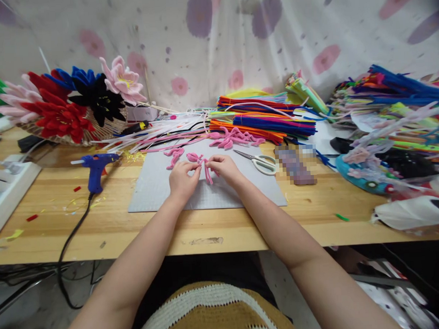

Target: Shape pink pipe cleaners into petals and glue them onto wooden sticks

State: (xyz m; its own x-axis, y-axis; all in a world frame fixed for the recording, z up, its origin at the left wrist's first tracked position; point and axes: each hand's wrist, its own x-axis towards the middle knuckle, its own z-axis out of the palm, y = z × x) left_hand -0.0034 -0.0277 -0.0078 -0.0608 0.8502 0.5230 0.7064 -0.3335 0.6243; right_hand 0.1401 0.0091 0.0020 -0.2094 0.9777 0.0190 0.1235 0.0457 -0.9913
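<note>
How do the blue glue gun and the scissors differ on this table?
The glue gun is blue, while the scissors have pale handles. The glue gun trails a black cord; the scissors have none. The glue gun lies left of the gray mat, the scissors mostly on it. Both lie apart from the hands.

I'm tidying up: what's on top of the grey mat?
Pink pieces and scissors lie on the mat; the left hand and right hand hold another pink piece. What the hands cover is hidden.
</note>
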